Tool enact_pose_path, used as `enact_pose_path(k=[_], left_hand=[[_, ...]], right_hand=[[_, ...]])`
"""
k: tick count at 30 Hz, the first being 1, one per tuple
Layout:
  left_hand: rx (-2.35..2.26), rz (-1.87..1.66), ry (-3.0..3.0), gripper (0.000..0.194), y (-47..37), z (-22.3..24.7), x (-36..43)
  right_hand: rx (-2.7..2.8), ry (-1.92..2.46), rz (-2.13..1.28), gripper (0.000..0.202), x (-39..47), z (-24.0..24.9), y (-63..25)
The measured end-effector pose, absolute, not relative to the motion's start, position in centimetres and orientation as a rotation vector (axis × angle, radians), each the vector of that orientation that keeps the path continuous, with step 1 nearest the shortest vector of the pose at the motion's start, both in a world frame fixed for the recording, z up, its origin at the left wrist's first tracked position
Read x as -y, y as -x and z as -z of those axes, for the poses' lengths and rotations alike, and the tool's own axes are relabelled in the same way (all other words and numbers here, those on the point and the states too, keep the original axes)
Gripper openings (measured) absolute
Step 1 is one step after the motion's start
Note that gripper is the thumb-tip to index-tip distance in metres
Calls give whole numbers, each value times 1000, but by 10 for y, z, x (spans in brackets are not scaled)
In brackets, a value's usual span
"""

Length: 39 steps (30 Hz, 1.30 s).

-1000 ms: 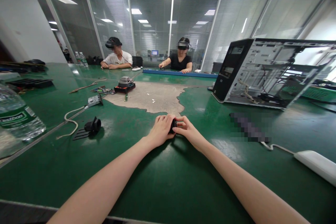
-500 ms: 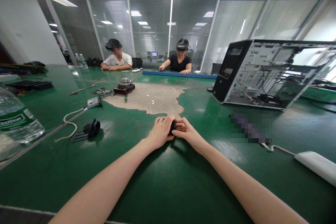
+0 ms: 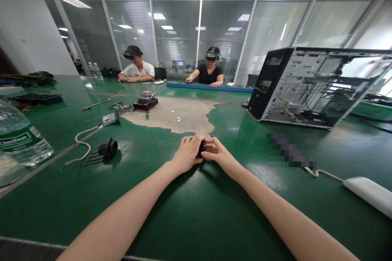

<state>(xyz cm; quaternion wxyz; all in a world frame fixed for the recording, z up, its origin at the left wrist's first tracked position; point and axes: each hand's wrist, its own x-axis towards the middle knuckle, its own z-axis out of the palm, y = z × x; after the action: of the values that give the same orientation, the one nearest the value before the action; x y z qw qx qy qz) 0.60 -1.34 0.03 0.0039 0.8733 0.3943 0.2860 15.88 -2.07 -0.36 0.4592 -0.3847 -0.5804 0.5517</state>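
Note:
Between my two hands, just above the green table (image 3: pixel 196 216), is a small black part (image 3: pixel 201 149), mostly covered by fingers; its kind does not show. My left hand (image 3: pixel 187 154) wraps round it from the left, back of the hand upward. From the right, my right hand (image 3: pixel 218 153) pinches it between thumb and fingers. To the left lies a black part with a round end and slats (image 3: pixel 107 150). Beyond that sits a small metal bracket with a grey cable (image 3: pixel 110 119).
An open computer case (image 3: pixel 306 89) stands at the right, near a white power strip (image 3: pixel 369 191). A large water bottle (image 3: pixel 21 138) is at the left. Farther back are a heatsink fan (image 3: pixel 146 100) and a worn beige patch (image 3: pixel 183 115). Two people (image 3: pixel 211 69) sit across the table.
The view has shifted very slightly. Both hands stay on the black part in the same place.

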Motion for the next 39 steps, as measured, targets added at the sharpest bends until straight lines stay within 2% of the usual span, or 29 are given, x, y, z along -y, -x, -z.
enact_pose_path(k=[5,10,17,21,27,32,39], left_hand=[[-1220,-903,-2721,52,-6,0,13],[-1230,-896,-2735,52,-7,0,13],[-1241,-893,-2730,53,-6,0,14],[-1241,-901,-2738,53,-6,1,13],[-1235,-903,-2747,52,-6,1,12],[-1248,-883,-2749,53,-7,0,13],[-1233,-907,-2757,52,-6,0,13]], right_hand=[[1400,961,-1329,29,21,7,-157],[1404,1029,-1275,32,16,12,-158],[1406,959,-1380,39,20,5,-159],[1391,973,-1331,30,20,8,-157],[1384,1018,-1291,29,17,11,-158],[1419,942,-1376,38,20,6,-160],[1393,983,-1297,27,20,8,-156]])
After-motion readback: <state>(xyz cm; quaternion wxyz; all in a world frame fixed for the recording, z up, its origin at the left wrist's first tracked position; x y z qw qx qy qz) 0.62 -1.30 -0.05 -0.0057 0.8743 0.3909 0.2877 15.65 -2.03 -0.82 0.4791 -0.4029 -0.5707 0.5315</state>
